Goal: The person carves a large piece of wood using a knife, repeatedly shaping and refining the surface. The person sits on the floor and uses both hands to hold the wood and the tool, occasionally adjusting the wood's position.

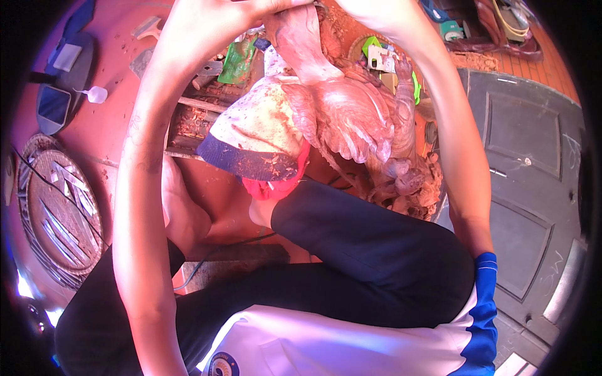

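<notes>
My left hand reaches the top edge, its thumb stretched over the upper end of a reddish-brown wood carving; the other fingers are cut off by the frame. My right hand is at the top edge too, right of the carving, with its fingers out of sight. Below the hands, the carving has smooth, finger-like lobes and knotted, curling parts lower right. A dusty cream cloth with a dark blue band lies against its left side, over my foot. Red fabric shows beneath it.
A round tray with several metal tools is at left, below a dark stand holding a phone. A brush and green packet lie farther off. A grey panelled door lies at right. Wood chips are scattered about.
</notes>
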{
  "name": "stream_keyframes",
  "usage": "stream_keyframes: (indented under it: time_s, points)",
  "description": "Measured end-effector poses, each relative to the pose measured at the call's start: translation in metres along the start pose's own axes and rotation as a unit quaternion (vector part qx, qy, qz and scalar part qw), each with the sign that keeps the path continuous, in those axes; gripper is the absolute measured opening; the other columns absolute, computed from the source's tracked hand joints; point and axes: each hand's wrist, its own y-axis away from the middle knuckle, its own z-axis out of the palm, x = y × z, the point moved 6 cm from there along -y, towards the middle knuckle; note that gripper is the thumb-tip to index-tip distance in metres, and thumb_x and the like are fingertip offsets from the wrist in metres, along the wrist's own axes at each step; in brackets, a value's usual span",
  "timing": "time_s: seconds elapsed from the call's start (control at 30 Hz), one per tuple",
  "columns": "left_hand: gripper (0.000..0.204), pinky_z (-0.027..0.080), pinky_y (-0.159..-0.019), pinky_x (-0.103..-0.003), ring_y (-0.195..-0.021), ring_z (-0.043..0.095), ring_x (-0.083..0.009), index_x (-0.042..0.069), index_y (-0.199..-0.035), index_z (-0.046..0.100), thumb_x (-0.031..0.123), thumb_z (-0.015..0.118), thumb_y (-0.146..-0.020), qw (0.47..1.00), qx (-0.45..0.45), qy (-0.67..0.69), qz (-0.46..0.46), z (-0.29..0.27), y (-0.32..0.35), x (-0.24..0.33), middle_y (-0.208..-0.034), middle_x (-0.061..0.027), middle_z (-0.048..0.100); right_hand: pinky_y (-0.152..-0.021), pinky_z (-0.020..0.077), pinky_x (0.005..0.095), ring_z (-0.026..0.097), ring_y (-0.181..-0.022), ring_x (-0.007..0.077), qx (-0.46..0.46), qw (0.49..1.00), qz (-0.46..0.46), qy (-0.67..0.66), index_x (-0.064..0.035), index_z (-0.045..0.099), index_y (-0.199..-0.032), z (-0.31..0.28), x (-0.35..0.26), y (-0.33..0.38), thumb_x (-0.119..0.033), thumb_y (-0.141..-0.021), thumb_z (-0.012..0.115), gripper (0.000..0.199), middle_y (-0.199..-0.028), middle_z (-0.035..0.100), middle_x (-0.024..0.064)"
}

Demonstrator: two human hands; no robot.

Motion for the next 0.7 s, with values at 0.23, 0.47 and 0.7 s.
stream_keyframes:
  time_s: [0.23, 0.47, 0.7]
  points:
    - [0.038, 0.053, -0.066, -0.029, -0.07, 0.066, -0.0111, -0.003, -0.104, 0.075, 0.033, 0.078, -0.092, 0.997, 0.048, -0.019, 0.065, -0.006, -0.007, -0.003, -0.08, -0.0106, 0.074, -0.088, 0.0551, 0.0291, 0.071, -0.099, 0.0166, 0.08, 0.993, 0.011, -0.092, 0.0021, 0.068, -0.119, 0.006, 0.012, -0.009, -0.013, -0.098, 0.067, 0.026, -0.108, 0.076, 0.0126]
    - [0.041, 0.054, -0.063, -0.032, -0.067, 0.067, -0.0141, -0.006, -0.102, 0.075, 0.034, 0.074, -0.095, 0.99, 0.069, -0.11, 0.063, -0.002, -0.013, 0.002, -0.074, -0.0113, 0.073, -0.083, 0.0557, 0.0281, 0.071, -0.094, 0.0161, 0.12, 0.988, -0.008, -0.096, 0.0019, 0.068, -0.113, 0.003, 0.023, -0.007, -0.012, -0.099, 0.067, 0.02, -0.101, 0.075, 0.0112]
    - [0.045, 0.06, -0.071, -0.029, -0.072, 0.07, -0.014, -0.006, -0.102, 0.074, 0.039, 0.075, -0.095, 0.998, 0.037, 0.052, 0.022, -0.011, -0.026, -0.016, -0.082, -0.0104, 0.074, -0.084, 0.0562, 0.0283, 0.071, -0.095, 0.0163, 0.117, 0.971, 0.054, -0.202, 0.0004, 0.069, -0.113, 0.0, 0.026, -0.015, -0.013, -0.1, 0.066, 0.019, -0.103, 0.074, 0.0094]
